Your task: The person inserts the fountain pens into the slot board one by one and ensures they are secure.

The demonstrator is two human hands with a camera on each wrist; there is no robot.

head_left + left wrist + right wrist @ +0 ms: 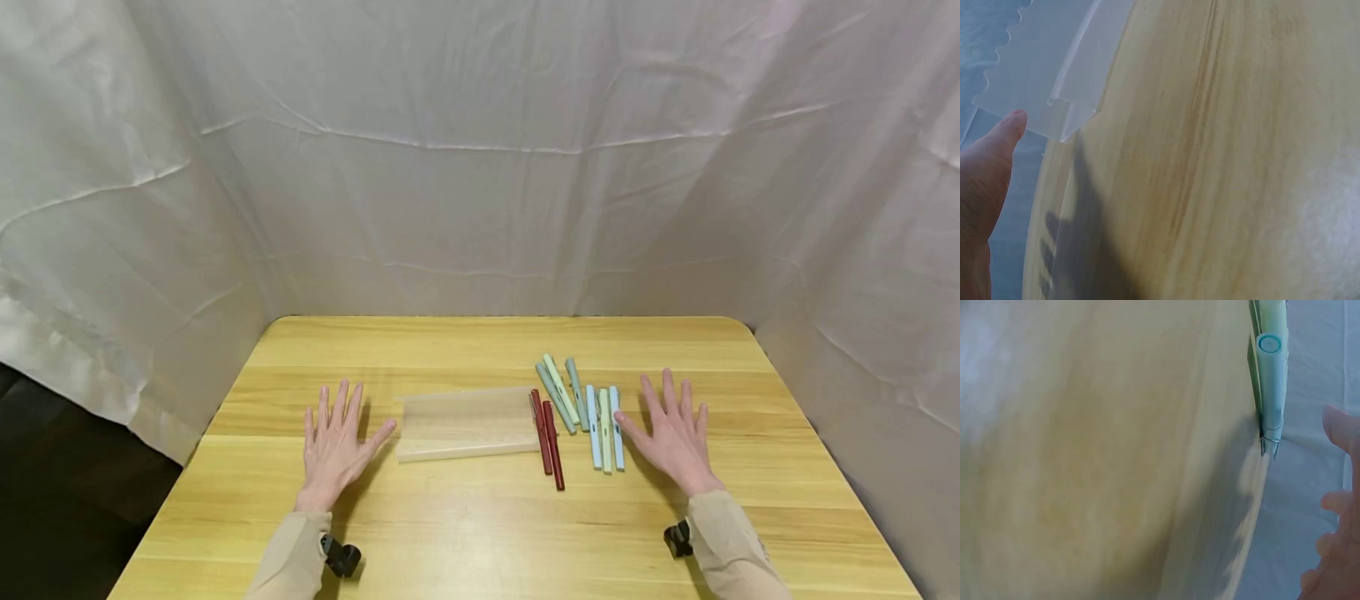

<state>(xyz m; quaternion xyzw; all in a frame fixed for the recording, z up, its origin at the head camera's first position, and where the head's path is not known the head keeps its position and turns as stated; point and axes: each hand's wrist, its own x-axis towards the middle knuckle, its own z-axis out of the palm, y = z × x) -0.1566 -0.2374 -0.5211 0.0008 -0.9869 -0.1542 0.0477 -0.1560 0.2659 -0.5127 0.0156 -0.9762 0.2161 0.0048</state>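
Observation:
My left hand [337, 446] is held with fingers spread and straight, left of a translucent plastic tray [468, 452] with a raised front edge. The left wrist view shows a scalloped edge on this tray [1029, 69], close to the thumb. Two dark red pens [553, 442] lie at the tray's right end. Beyond them are two grey-green pens [575, 387] and a light green pen [555, 375]. Two light blue pens [593, 429] flank another light green pen [605, 433]. Beside these, my right hand [675, 437] has spread fingers and holds nothing.
Everything lies on a wood-grain table [465, 533] with rounded far corners. Pale cloth [480, 208] hangs behind it and along both sides. Black wrist cameras [341, 556] are strapped at both beige sleeves [731, 537]. A dark gap [67, 467] shows at the far left.

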